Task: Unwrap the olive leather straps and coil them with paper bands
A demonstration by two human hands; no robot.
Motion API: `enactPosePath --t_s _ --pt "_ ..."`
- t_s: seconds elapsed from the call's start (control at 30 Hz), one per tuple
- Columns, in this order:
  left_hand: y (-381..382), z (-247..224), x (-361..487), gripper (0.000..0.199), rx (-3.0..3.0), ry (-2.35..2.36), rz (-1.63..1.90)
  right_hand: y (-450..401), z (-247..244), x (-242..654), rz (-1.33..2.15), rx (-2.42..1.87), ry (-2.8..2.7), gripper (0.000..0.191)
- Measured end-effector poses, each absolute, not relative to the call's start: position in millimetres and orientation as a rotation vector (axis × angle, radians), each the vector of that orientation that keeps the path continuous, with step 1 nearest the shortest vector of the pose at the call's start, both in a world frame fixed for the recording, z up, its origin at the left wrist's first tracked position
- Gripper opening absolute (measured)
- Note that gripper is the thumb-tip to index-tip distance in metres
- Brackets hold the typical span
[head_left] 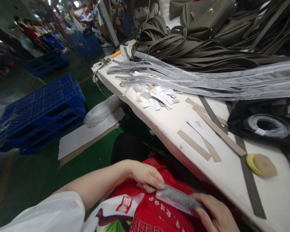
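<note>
Above my lap, my left hand (148,178) pinches one end of a grey strap in clear plastic wrap (176,197). At the other end of this short stretch, my right hand (215,211) grips the strap between thumb and fingers. Whatever part of the strap runs past my right hand is hidden. Beneath both hands lies a red printed apron (157,211). Beside them on the white table (183,161) are loose brown strips (195,145) and a dark strap (252,190).
Plastic-wrapped straps (207,80) stretch across the table, with olive straps and bags (203,22) piled behind. White paper scraps (161,96), a tape roll (268,125) and a yellow round object (253,164) lie there too. Blue pallets (41,109) and a white board (87,138) are on the floor.
</note>
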State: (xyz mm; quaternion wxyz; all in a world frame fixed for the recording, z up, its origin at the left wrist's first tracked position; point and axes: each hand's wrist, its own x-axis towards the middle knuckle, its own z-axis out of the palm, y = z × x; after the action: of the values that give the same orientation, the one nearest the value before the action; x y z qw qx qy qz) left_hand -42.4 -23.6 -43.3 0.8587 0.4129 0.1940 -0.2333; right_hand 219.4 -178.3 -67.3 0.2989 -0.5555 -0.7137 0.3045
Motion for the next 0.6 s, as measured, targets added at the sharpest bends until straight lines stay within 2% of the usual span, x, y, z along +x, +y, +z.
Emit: enactPosePath --t_s 0.2,0.6 --pt "-22.7 -39.8 -44.3 0.051 1.013 0.413 -0.514 -176.0 -76.5 204.4 1.068 -1.431 -1.759 0.029" --pt "-38.5 -38.3 -62.5 0.051 0.919 0.527 -0.367 -172.4 -77.7 190.9 1.152 -1.582 -1.624 0.037"
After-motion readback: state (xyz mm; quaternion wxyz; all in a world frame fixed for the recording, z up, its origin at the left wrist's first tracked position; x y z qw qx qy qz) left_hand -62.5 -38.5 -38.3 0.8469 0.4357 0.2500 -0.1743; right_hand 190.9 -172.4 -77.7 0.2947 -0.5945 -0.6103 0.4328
